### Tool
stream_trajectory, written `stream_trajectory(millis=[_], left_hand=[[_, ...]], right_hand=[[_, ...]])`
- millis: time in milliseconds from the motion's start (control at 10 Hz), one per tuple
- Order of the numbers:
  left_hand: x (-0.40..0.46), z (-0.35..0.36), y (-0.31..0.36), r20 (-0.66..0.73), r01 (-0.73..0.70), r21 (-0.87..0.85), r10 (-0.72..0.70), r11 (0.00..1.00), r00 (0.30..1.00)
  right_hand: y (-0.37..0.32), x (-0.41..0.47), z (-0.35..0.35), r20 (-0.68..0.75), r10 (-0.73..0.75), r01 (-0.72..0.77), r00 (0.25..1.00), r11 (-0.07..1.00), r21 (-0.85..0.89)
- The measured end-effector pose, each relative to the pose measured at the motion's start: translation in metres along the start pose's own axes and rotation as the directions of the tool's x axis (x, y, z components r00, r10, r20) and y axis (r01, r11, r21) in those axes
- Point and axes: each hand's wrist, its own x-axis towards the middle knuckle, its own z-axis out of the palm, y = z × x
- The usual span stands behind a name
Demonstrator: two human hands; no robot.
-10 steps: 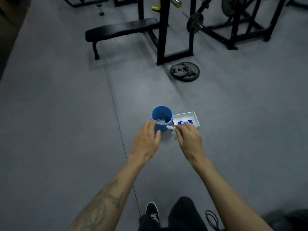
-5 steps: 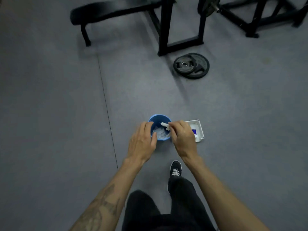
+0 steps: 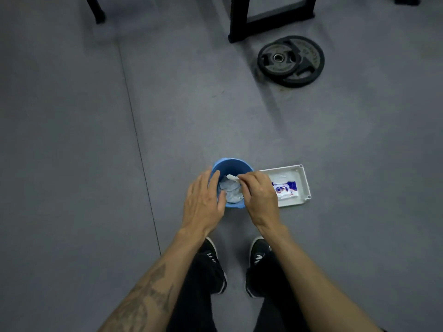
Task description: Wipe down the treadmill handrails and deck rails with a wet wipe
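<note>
While both hands hang over the blue bucket (image 3: 231,167) on the grey floor (image 3: 72,140):
Right hand (image 3: 260,196): fingers pinch a white wet wipe (image 3: 233,177) above the bucket's mouth.
Left hand (image 3: 203,202): fingers straight and relaxed over the bucket's left rim, holding nothing.
Bucket contents: crumpled white wipes (image 3: 229,190).
White tray (image 3: 302,188): just right of the bucket, holding a wipe packet (image 3: 286,188).
Weight plates (image 3: 291,61): well apart, farther back.

two weight plates (image 3: 291,61), one bucket (image 3: 231,165), one tray (image 3: 304,182)
</note>
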Motion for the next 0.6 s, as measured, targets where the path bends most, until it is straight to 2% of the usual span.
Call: stream_trajectory(millis=[200, 300, 400, 600], left_hand=[[0.066, 0.15, -0.079, 0.058, -0.014, 0.011, 0.013, 1.0, 0.998], [0.093, 0.218, -0.115, 0.12, 0.019, 0.048, -0.025, 0.999, 0.992], [0.112, 0.271, -0.145, 0.184, 0.033, 0.129, -0.057, 0.991, 0.981], [0.127, 0.32, -0.169, 0.212, -0.004, 0.204, -0.04, 0.979, 0.976]], right_hand=[[0.1, 0.004, 0.146, 0.109, 0.011, -0.013, 0.994, 1.0, 0.014], [0.149, 0.003, 0.209, 0.293, 0.05, -0.037, 0.955, 0.998, -0.048], [0.188, 0.002, 0.256, 0.513, 0.129, -0.03, 0.848, 0.98, -0.196], [0.22, 0.004, 0.292, 0.605, 0.226, -0.018, 0.764, 0.944, -0.33]])
